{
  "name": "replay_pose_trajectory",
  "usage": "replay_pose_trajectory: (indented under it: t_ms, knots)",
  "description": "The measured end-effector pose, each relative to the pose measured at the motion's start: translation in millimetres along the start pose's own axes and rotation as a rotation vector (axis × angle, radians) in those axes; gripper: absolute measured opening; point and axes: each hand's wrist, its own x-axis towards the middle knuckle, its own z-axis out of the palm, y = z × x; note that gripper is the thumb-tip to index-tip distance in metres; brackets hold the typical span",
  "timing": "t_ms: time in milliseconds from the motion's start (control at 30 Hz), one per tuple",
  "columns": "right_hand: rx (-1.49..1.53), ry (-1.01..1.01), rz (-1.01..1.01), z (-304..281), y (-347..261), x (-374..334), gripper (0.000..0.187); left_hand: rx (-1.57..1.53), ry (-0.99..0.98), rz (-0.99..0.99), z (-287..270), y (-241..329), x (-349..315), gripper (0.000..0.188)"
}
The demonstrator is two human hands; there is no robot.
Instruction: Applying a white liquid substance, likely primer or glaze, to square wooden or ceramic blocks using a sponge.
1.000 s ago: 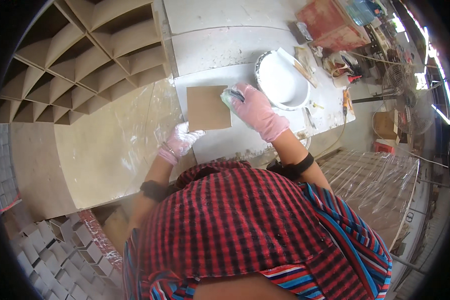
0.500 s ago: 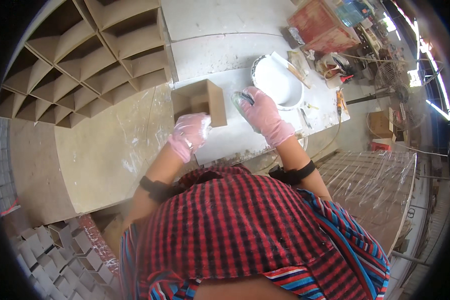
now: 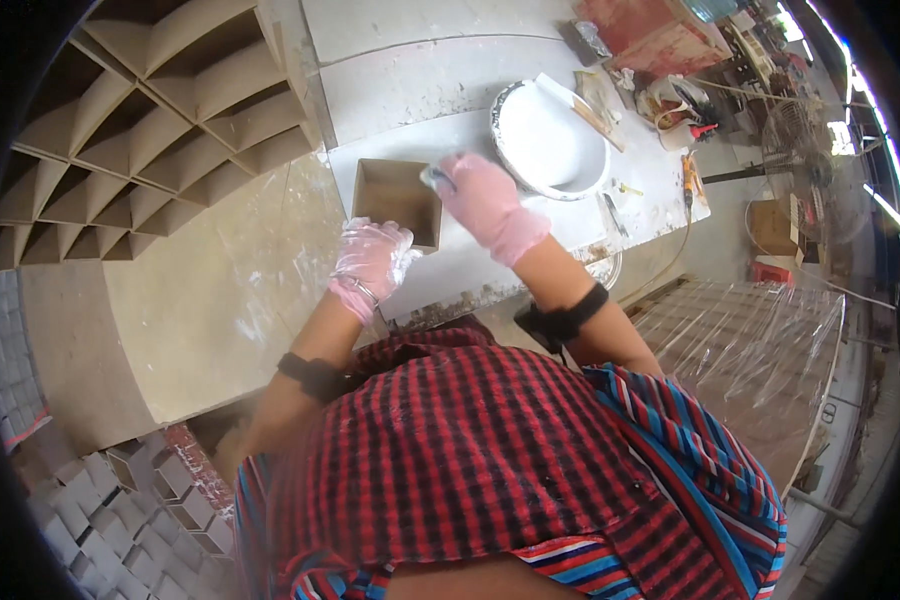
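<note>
A square brown box (image 3: 398,190) of board stands on the white-smeared work surface, its open side facing up toward me. My left hand (image 3: 372,258), in a pink glove smeared with white, is closed on the box's near wall. My right hand (image 3: 482,205), also gloved in pink, is at the box's right rim, fingers closed round a small greyish pad-like thing (image 3: 435,180). Most of that thing is hidden by the fingers. Just beyond my right hand sits a round white tub (image 3: 553,140) of white paste or paint, with a brush or scraper (image 3: 595,124) across its rim.
Stacked brown box compartments (image 3: 160,130) rise at the left. A red, worn box (image 3: 655,40) stands at the back right. A knife-like tool (image 3: 615,215) and an orange-handled tool (image 3: 689,178) lie near the right edge. Wrapped boards (image 3: 740,350) are lower right.
My right hand has moved left, from beside the tub to the box's rim. The box has tipped so that its inside faces me more, with my left hand still on it.
</note>
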Motion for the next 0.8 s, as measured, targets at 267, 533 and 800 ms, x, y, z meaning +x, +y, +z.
replay_pose_trajectory:
  t_ms: [267, 533, 800]
  knots:
    - [0.243, -0.131, -0.081, -24, -18, -41, 0.029, 0.028, 0.076, 0.068, 1, -2, 0, 0.016]
    - [0.176, -0.158, -0.049, -6, -25, -57, 0.026, 0.026, 0.032, 0.017, 2, -1, 1, 0.023]
    - [0.242, -0.033, -0.043, -24, -24, -51, 0.022, -0.183, 0.422, -0.206, -11, -19, -27, 0.073]
